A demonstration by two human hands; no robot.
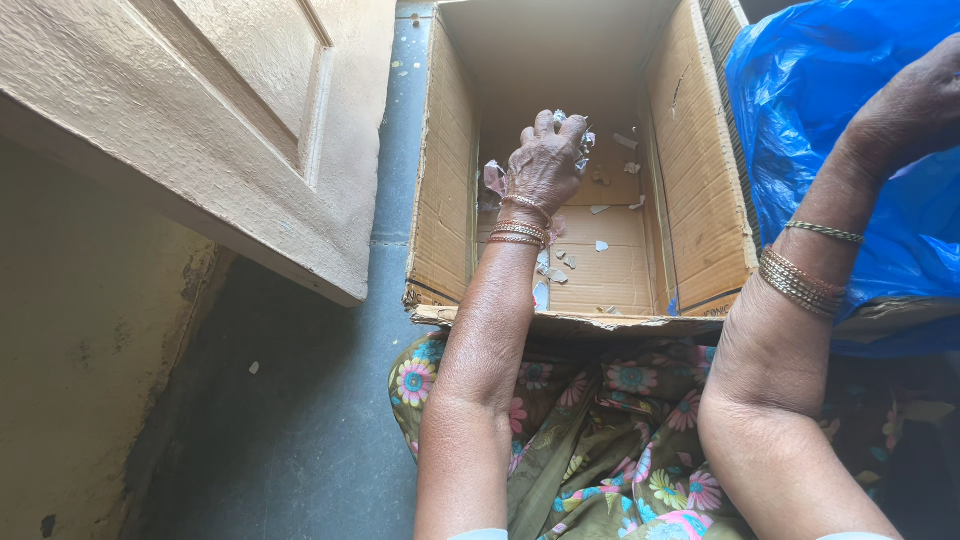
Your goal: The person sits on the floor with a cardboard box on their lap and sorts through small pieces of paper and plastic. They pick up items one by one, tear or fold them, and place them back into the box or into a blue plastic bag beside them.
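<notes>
Left hand sat inside open cardboard box, centre-top of frame, fingers curled shut around crumpled clear wrappers; some stuck out past knuckles. More scraps lay loose on box floor below wrist. Right hand was at upper right, resting on blue plastic bag; fingers cut off by frame edge, grip unreadable, possibly pinching bag. Wooden door filled upper left.

Dark grey-blue stone floor, tan panelled wooden door open at left, stained yellowish plaster wall below it, daylight.
</notes>
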